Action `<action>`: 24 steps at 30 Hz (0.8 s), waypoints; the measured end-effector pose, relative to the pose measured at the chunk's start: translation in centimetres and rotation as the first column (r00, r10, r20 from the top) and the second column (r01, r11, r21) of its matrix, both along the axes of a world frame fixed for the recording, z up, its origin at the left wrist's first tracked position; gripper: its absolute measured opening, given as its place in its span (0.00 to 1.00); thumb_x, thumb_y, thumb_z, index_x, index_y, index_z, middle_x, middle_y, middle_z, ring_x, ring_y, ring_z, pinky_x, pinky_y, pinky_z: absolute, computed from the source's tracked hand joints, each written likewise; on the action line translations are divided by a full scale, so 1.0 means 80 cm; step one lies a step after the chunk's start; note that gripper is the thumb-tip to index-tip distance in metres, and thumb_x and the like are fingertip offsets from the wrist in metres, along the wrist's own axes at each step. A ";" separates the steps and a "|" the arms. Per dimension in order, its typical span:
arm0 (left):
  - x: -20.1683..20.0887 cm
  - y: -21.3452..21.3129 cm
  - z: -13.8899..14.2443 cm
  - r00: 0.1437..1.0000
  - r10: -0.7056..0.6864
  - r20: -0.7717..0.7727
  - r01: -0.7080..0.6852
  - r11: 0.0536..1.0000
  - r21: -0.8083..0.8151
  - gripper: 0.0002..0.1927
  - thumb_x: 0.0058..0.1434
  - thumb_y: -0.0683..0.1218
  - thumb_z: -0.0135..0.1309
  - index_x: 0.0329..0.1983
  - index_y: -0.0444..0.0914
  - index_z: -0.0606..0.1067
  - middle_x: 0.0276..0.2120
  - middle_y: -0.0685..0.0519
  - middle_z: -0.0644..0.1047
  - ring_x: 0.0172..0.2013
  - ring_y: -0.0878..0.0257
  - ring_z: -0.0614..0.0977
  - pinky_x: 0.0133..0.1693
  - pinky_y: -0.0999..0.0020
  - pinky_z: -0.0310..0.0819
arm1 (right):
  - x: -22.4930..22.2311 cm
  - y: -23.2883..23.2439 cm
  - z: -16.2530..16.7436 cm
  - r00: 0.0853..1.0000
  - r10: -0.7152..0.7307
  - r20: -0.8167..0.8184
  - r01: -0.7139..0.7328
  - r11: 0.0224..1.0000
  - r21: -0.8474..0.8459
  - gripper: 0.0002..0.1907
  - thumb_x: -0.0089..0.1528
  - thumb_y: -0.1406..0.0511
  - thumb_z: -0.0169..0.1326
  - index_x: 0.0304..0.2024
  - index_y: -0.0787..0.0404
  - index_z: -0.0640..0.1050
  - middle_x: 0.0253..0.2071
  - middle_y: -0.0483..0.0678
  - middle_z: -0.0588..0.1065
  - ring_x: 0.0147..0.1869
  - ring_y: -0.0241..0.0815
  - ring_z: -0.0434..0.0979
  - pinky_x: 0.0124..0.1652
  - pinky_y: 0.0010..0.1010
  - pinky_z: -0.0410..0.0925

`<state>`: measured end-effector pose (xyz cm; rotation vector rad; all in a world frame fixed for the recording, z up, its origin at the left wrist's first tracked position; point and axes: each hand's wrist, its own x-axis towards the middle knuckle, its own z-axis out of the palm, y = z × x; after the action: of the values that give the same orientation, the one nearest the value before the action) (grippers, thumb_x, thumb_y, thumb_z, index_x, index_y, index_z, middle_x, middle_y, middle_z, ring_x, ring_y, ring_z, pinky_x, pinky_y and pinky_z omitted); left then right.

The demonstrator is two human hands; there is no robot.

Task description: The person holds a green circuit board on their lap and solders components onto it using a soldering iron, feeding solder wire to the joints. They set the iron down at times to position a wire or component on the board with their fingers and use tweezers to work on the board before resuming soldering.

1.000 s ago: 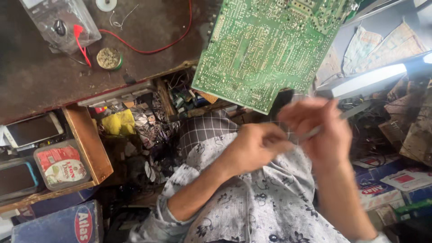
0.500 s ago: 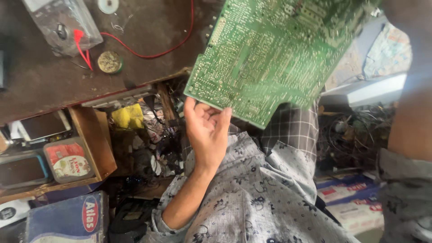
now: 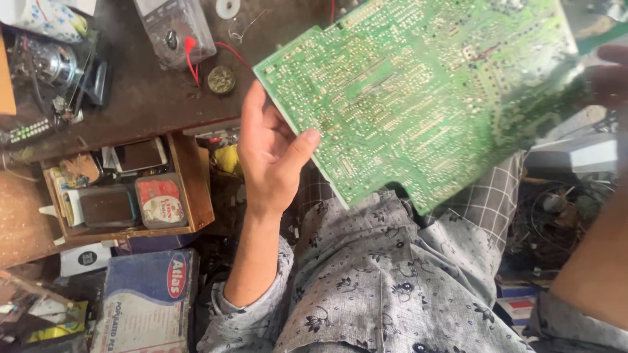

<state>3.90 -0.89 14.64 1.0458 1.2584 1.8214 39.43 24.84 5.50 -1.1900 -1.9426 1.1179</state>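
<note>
A large green circuit board, solder side up, fills the upper middle of the head view and is tilted. My left hand grips its lower left edge, thumb pressed on the solder side and fingers behind it. My right hand shows only as a blurred shape at the board's right edge; whether it holds the board is unclear. My right forearm crosses the lower right corner. My grey patterned shirt lies beneath the board.
A dark workbench carries a clear-cased meter with a red lead and a small round tin. An open wooden drawer holds tins and phones. A blue box sits below. Tangled wires lie at right.
My hands, together below the board a second ago, have parted. The left hand rose to the board's lower left edge and took hold. The board now looks larger and nearer.
</note>
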 end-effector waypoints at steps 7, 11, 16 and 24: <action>0.033 0.015 -0.026 0.936 0.293 -0.195 -0.300 0.954 -0.009 0.36 0.74 0.38 0.53 0.79 0.32 0.50 0.56 0.44 0.77 0.49 0.63 0.80 0.52 0.69 0.78 | -0.008 -0.037 -0.022 0.865 -0.309 -0.396 0.160 0.917 -0.366 0.19 0.78 0.59 0.37 0.60 0.65 0.73 0.53 0.48 0.78 0.57 0.40 0.81 0.56 0.31 0.77; 0.042 0.018 -0.039 0.888 0.362 -0.284 -0.351 0.932 0.091 0.32 0.77 0.38 0.52 0.77 0.33 0.50 0.57 0.45 0.77 0.52 0.64 0.80 0.55 0.71 0.77 | 0.024 -0.049 -0.051 0.779 -0.451 -0.435 0.245 0.858 -0.452 0.15 0.78 0.60 0.40 0.56 0.62 0.72 0.50 0.48 0.76 0.53 0.39 0.79 0.51 0.29 0.75; 0.044 0.028 -0.034 0.889 0.358 -0.285 -0.326 0.933 0.154 0.33 0.77 0.39 0.52 0.79 0.34 0.50 0.57 0.45 0.76 0.50 0.65 0.81 0.51 0.72 0.79 | 0.068 -0.091 -0.095 0.482 -0.702 -0.524 0.209 0.673 -0.709 0.10 0.79 0.60 0.43 0.52 0.59 0.71 0.46 0.48 0.73 0.48 0.38 0.76 0.45 0.26 0.72; 0.047 0.043 -0.016 0.876 0.348 -0.335 -0.296 0.935 0.197 0.31 0.79 0.37 0.53 0.78 0.33 0.51 0.61 0.45 0.75 0.51 0.65 0.78 0.55 0.72 0.78 | 0.061 -0.129 -0.065 0.280 -0.624 -0.730 0.064 0.770 -0.634 0.03 0.77 0.75 0.52 0.52 0.66 0.71 0.49 0.51 0.71 0.55 0.43 0.75 0.58 0.28 0.75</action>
<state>7.64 2.52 13.35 1.3685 1.6253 2.0524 44.29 14.52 0.34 -0.7992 -0.4203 1.5786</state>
